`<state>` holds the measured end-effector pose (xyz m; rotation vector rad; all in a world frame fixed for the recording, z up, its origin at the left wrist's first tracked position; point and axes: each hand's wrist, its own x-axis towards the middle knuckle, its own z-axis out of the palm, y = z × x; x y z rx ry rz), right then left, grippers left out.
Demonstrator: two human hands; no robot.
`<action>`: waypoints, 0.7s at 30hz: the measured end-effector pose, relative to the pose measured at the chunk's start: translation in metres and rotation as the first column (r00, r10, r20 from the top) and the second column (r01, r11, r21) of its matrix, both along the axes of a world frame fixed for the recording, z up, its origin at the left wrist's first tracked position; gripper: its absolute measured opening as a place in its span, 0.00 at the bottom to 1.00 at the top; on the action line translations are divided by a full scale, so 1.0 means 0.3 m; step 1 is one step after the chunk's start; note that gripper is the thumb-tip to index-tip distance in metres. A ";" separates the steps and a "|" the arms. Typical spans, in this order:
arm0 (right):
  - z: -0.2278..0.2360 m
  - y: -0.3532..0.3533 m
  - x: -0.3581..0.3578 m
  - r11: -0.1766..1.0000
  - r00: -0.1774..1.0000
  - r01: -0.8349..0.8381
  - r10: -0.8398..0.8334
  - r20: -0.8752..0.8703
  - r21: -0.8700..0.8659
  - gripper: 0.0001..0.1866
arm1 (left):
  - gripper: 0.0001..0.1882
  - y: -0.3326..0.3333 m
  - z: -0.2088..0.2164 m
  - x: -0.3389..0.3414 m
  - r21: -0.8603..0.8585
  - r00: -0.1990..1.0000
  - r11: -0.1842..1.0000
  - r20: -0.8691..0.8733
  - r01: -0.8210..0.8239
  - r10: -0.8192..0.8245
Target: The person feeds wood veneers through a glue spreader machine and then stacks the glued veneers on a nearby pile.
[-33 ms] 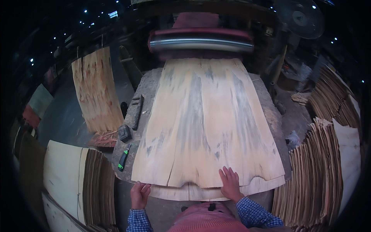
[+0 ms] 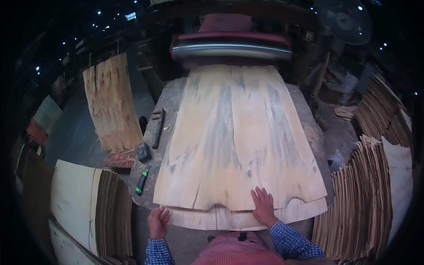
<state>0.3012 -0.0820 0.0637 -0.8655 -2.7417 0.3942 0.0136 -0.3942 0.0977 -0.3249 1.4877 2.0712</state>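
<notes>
A pale wood veneer sheet (image 2: 247, 141) with grey streaks lies lengthwise on the stone-like table (image 2: 170, 97), its far end below a shiny metal roller (image 2: 229, 47). Its ragged near edge has curved notches. Under it, a second veneer sheet (image 2: 194, 218) sticks out towards me. My right hand (image 2: 264, 207) rests on the veneer near that edge, fingers spread and nothing gripped. Close to the left near corner is my left hand (image 2: 157, 221), its fingers half bent and apart; whether the fingertips touch the lower sheet is hard to see.
On the table's left side lie a green and black utility knife (image 2: 141, 180), a dark block (image 2: 142, 151) and a long dark bar (image 2: 157, 129). Veneer stacks stand at left (image 2: 112, 212) and right (image 2: 362, 198). A reddish veneer sheet (image 2: 111, 104) leans beyond the table.
The top veneer sheet has slid slightly away from me, baring more of the lower sheet at left. My left fingers have come off its edge. My right hand stays on the veneer.
</notes>
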 end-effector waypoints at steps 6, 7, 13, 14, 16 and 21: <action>-0.098 0.425 -0.264 1.000 0.997 0.029 -0.028 0.075 -0.008 0.42 | 0.10 -0.153 -0.217 -0.104 -0.399 0.952 0.911 -0.306 -0.101 -0.029; -0.108 0.470 -0.288 0.999 0.994 0.047 -0.047 0.094 0.004 0.42 | 0.09 -0.128 -0.227 -0.115 -0.452 0.955 0.883 -0.297 -0.124 -0.018; -0.125 0.708 -0.481 0.992 0.991 0.116 -0.119 0.068 0.051 0.34 | 0.12 -0.082 -0.227 -0.095 -0.613 0.974 0.790 -0.188 -0.014 -0.128; -0.125 0.721 -0.513 0.992 0.991 0.121 -0.122 0.048 0.023 0.33 | 0.11 -0.081 -0.229 -0.094 -0.634 0.974 0.773 -0.186 -0.016 -0.132; -0.145 0.695 -0.505 0.994 0.994 0.107 -0.107 0.013 -0.032 0.29 | 0.11 -0.107 -0.241 -0.105 -0.651 0.966 0.759 -0.202 -0.010 -0.161; -0.171 0.336 -0.261 0.996 0.991 0.065 -0.072 0.111 0.064 0.29 | 0.19 -0.056 -0.026 -0.076 -0.239 0.993 0.968 -0.103 -0.080 0.057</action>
